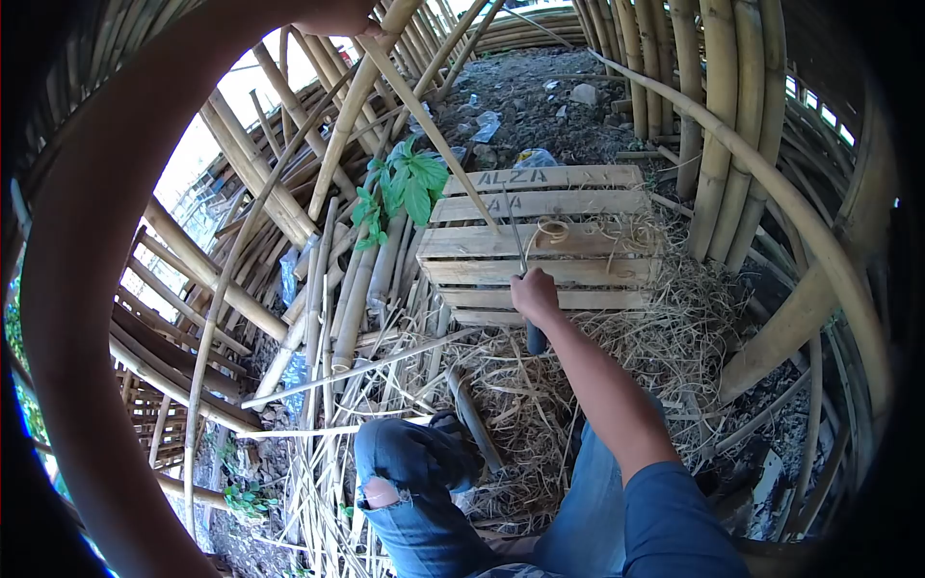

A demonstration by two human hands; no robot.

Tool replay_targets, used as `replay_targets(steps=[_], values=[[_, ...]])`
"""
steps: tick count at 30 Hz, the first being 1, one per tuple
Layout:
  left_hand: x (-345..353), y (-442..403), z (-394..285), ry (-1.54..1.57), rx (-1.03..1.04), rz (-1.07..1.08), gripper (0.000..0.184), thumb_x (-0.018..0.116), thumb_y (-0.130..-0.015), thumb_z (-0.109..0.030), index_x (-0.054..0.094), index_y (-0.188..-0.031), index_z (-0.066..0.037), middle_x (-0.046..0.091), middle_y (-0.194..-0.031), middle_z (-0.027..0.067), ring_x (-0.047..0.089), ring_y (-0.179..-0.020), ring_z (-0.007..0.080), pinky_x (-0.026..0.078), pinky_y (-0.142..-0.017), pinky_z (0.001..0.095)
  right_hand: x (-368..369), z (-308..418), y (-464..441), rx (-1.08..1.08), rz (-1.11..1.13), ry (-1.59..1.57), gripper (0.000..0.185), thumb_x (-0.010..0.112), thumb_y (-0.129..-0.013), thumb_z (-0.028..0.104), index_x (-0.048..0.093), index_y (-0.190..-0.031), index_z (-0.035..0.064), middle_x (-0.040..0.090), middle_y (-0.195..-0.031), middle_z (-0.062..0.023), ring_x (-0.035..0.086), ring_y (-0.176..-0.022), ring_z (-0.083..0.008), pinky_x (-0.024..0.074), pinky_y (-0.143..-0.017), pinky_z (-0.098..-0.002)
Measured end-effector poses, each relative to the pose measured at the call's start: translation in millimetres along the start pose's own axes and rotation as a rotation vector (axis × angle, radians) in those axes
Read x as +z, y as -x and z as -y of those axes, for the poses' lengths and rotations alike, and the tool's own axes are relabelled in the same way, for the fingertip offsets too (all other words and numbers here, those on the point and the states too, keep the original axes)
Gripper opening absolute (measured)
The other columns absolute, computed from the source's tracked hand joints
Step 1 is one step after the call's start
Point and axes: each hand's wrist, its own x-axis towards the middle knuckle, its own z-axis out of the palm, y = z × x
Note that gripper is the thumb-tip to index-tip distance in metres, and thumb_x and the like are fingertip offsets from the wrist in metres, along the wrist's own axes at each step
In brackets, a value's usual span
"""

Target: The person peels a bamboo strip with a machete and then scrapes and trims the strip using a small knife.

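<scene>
Left hand (332,14): on my feed, it gripped the strip's (436,137) upper end.
Strip: slanted down to the crate (588,271).
Right hand (536,294): I saw it clenched round a knife (521,256), blade pointing forward.
Shavings (525,395): lay before the crate.

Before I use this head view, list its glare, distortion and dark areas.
Head view: black covers the corners; white glare fills gaps behind the pale round bamboo poles at upper left; the bare left arm, mostly shaded, looks bowed, partly perhaps by the wide lens; the thin grey metal blade shows clearly against the pale slatted wooden crate.
</scene>
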Motion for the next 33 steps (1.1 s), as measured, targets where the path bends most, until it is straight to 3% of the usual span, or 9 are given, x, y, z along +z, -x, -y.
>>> replay_targets(steps=[4, 6, 7, 9, 15, 22, 24, 27, 33], values=[[-10, 9, -14, 0.211, -0.193, -0.019, 0.032, 0.055, -0.08, -0.03, 0.064, -0.1, -0.007, 0.066, -0.082, 0.0098, 0.063, -0.074, 0.0264, 0.048, -0.064, 0.037, -5, -2, 2, -0.031, 0.03, -0.004, 0.039, 0.052, -0.082, 0.03, 0.056, -0.092, -0.0075, 0.061, -0.091, -0.0284, 0.061, -0.09, -0.0388, 0.0503, -0.079, -0.0438], [-9, 7, -14, 0.2, -0.201, 0.017, 0.035, 0.056, -0.08, -0.029, 0.062, -0.106, -0.007, 0.065, -0.081, 0.0103, 0.063, -0.073, 0.0264, 0.048, -0.064, 0.0367, -4, -3, 2, -0.129, -0.016, 0.061, 0.038, 0.051, -0.083, 0.027, 0.055, -0.083, -0.0104, 0.063, -0.075, -0.0246, 0.064, -0.058, -0.0329, 0.0539, -0.05, -0.0392], [-9, 6, -13, 0.185, -0.214, 0.053, 0.039, 0.056, -0.08, -0.028, 0.059, -0.112, -0.006, 0.065, -0.08, 0.0108, 0.063, -0.072, 0.0264, 0.048, -0.063, 0.0364, -5, -3, 3, -0.128, -0.019, 0.062, 0.038, 0.051, -0.083, 0.027, 0.055, -0.083, -0.0104, 0.063, -0.075, -0.0246, 0.064, -0.058, -0.0329, 0.0539, -0.05, -0.0392], [-7, 6, -11, 0.17, -0.212, 0.045, 0.039, 0.057, -0.079, -0.028, 0.058, -0.112, -0.006, 0.065, -0.078, 0.0111, 0.063, -0.073, 0.0265, 0.048, -0.063, 0.0368, -14, 9, 15, -0.161, -0.062, 0.059, 0.041, 0.053, -0.082, 0.03, 0.055, -0.093, -0.0086, 0.062, -0.088, -0.0285, 0.061, -0.088, -0.04, 0.0503, -0.078, -0.0438], [3, 1, -9, 0.125, -0.144, 0.019, 0.043, 0.058, -0.079, -0.033, 0.057, -0.112, -0.006, 0.065, -0.08, 0.0119, 0.063, -0.075, 0.0278, 0.048, -0.065, 0.0382, 18, -16, -9, -0.042, 0.174, 0.067, 0.044, 0.054, -0.081, 0.032, 0.052, -0.096, -0.009, 0.06, -0.09, -0.0302, 0.061, -0.089, -0.0396, 0.0501, -0.078, -0.0435], [6, 2, -8, 0.149, -0.166, -0.018, 0.044, 0.058, -0.079, -0.038, 0.058, -0.109, -0.006, 0.065, -0.087, 0.0124, 0.063, -0.08, 0.029, 0.049, -0.069, 0.0394, 26, -26, -15, -0.095, 0.091, -0.017, 0.044, 0.053, -0.082, 0.032, 0.053, -0.094, -0.0096, 0.06, -0.089, -0.0303, 0.061, -0.086, -0.0395, 0.0497, -0.078, -0.0444], [1, 1, -8, 0.125, -0.16, 0.024, 0.046, 0.058, -0.08, -0.037, 0.056, -0.113, -0.006, 0.065, -0.087, 0.0125, 0.063, -0.081, 0.0292, 0.049, -0.07, 0.0392, 14, -11, -5, -0.153, -0.009, -0.006, 0.037, 0.052, -0.083, 0.026, 0.054, -0.086, -0.0109, 0.062, -0.071, -0.0254, 0.065, -0.061, -0.0328, 0.0542, -0.058, -0.0409], [2, 2, -8, 0.131, -0.178, 0.051, 0.047, 0.058, -0.08, -0.037, 0.054, -0.115, -0.006, 0.065, -0.087, 0.0127, 0.063, -0.082, 0.0293, 0.049, -0.071, 0.039, -7, 16, 17, -0.257, -0.23, -0.024, 0.035, 0.052, -0.083, 0.025, 0.054, -0.086, -0.0099, 0.062, -0.074, -0.0272, 0.064, -0.071, -0.0379, 0.0532, -0.066, -0.0423], [-3, 6, -8, 0.188, -0.158, 0.038, 0.037, 0.058, -0.079, -0.038, 0.063, -0.095, -0.005, 0.065, -0.084, 0.0111, 0.062, -0.08, 0.0287, 0.049, -0.07, 0.0387, 18, -13, -4, -0.168, -0.005, 0.182, 0.04, 0.054, -0.082, 0.032, 0.055, -0.087, -0.0079, 0.062, -0.083, -0.0281, 0.062, -0.084, -0.0404, 0.0504, -0.075, -0.0449]])
